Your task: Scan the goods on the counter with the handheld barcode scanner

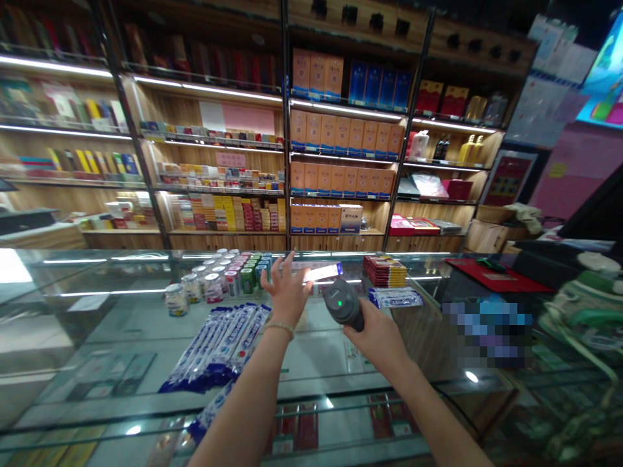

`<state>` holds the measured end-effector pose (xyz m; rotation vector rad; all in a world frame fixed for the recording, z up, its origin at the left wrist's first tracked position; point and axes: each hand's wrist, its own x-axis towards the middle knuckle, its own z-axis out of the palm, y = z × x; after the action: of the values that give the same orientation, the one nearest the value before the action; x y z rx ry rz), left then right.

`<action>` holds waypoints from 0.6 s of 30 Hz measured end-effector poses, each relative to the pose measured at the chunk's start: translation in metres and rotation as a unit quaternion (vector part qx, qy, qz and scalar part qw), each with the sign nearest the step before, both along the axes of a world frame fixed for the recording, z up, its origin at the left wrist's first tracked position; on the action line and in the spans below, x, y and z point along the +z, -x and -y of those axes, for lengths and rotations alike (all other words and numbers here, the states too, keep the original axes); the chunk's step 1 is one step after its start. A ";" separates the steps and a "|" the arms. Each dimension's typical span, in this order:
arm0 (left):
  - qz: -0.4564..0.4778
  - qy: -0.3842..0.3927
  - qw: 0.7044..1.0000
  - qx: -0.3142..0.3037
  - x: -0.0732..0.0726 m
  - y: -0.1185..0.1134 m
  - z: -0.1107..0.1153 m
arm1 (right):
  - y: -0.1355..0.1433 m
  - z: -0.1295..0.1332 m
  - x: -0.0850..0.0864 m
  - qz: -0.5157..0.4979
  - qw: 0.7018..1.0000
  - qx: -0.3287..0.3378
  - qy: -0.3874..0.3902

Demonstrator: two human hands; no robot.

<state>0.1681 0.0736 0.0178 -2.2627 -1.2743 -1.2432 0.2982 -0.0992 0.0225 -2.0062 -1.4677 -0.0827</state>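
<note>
My left hand (287,292) holds a small blue-and-white wrapped packet (323,272) at its left end, near the thumb; the other fingers are raised and spread. The packet's face is brightly lit. My right hand (382,337) is wrapped round the handle of a dark barcode scanner (340,301), which has a green light on its back and stands just below the packet. Left of my left hand, several long blue-and-white packets (219,344) lie in an overlapping row on the glass counter (131,324). More of these packets (396,298) lie to the right.
Clear jars (176,300) and green tins (248,279) stand at the back of the counter. Red-and-yellow boxes (384,271) are stacked right of the scanner. A red mat (501,275) and a pale green bottle (584,311) are at far right. Lit shelves (348,159) line the wall.
</note>
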 end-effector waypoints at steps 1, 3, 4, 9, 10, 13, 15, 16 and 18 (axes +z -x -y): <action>0.001 0.000 1.000 -0.001 0.000 0.000 0.000 | 0.000 0.000 0.000 0.004 1.000 -0.002 -0.003; 0.003 0.000 1.000 -0.003 0.000 0.000 0.000 | -0.001 0.000 0.002 0.019 1.000 -0.004 -0.002; 0.003 0.000 1.000 -0.003 0.000 0.000 0.001 | -0.002 0.000 0.003 0.029 1.000 -0.005 0.002; 0.001 0.006 1.000 0.001 0.002 0.001 0.003 | -0.006 -0.003 0.002 0.081 0.997 -0.005 0.015; 0.000 0.008 1.000 0.001 0.003 0.001 0.003 | -0.007 -0.004 0.000 0.092 0.996 -0.004 0.016; -0.004 0.009 1.000 0.001 0.002 0.001 0.003 | -0.010 -0.010 -0.009 0.126 0.992 -0.005 0.024; -0.005 0.009 1.000 0.002 0.002 0.001 0.003 | -0.013 -0.015 -0.016 0.148 0.989 0.000 0.017; -0.005 0.009 1.000 0.002 0.001 0.001 0.002 | -0.014 -0.017 -0.021 0.159 0.987 0.007 0.008; -0.004 0.009 1.000 0.002 0.000 0.001 0.002 | -0.017 -0.022 -0.029 0.174 0.984 0.024 -0.014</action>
<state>0.1673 0.0720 0.0181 -2.2743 -1.2915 -1.2242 0.3150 -0.0769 -0.0062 -2.0037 -1.7161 -0.4500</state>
